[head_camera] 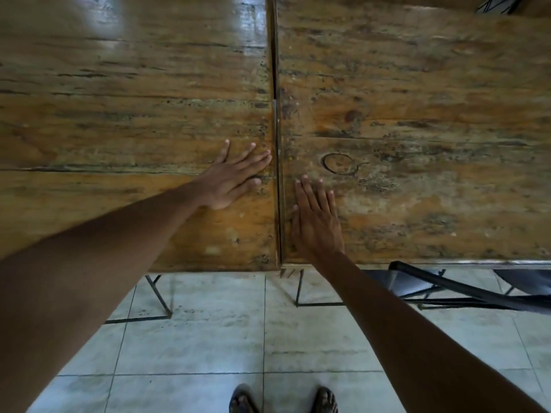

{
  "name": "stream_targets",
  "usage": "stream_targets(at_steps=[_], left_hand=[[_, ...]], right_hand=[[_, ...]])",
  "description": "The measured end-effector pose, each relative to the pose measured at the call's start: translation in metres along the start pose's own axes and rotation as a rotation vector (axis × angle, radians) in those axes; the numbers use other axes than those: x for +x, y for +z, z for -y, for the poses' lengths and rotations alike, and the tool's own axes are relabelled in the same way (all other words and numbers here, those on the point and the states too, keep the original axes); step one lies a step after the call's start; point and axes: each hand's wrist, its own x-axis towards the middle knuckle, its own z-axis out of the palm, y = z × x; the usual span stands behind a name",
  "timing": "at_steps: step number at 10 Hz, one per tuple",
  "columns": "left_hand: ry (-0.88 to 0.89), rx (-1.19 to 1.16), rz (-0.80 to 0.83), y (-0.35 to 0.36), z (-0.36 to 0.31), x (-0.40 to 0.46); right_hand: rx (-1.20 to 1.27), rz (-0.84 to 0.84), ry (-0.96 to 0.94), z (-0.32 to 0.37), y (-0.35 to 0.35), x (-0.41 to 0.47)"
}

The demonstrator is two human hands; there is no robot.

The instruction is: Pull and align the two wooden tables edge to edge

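Two worn wooden tables stand side by side, the left table [119,114] and the right table [432,114], their inner edges touching along a thin dark seam [278,174]. The left table's front edge sits slightly nearer to me than the right one's. My left hand [235,177] lies flat on the left table, fingers spread and pointing at the seam. My right hand [316,219] lies flat on the right table just beside the seam, fingers pointing away from me. Neither hand holds anything.
Black metal table legs [161,296] stand on the pale tiled floor [238,338] below the front edges. A dark folding chair [465,289] sits under the right table's front edge. My feet [283,400] are at the bottom.
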Motion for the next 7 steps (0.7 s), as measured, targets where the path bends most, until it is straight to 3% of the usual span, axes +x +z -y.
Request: stream_targets(at_steps=[1,2,3,5,6,7], left_hand=[[-0.134,0.131,0.004,-0.005,-0.014,0.0],[-0.446,0.092,-0.048,0.011,-0.056,-0.009],[-0.553,-0.002,-0.015,0.034,-0.093,-0.023],[-0.592,0.019,0.059,0.038,-0.089,-0.022],[-0.618,-0.055,0.221,0.012,-0.088,-0.018],[-0.557,-0.137,0.205,-0.014,-0.102,-0.028]], right_hand=[[-0.025,0.021,-0.02,-0.001,-0.002,-0.003],[-0.025,0.048,-0.012,-0.001,-0.002,-0.001],[-0.04,0.075,0.0,0.0,-0.003,0.0],[-0.082,0.19,0.049,0.003,-0.008,0.006],[-0.165,0.402,0.079,0.015,-0.031,0.016],[-0.201,0.508,0.021,0.03,-0.051,0.008]])
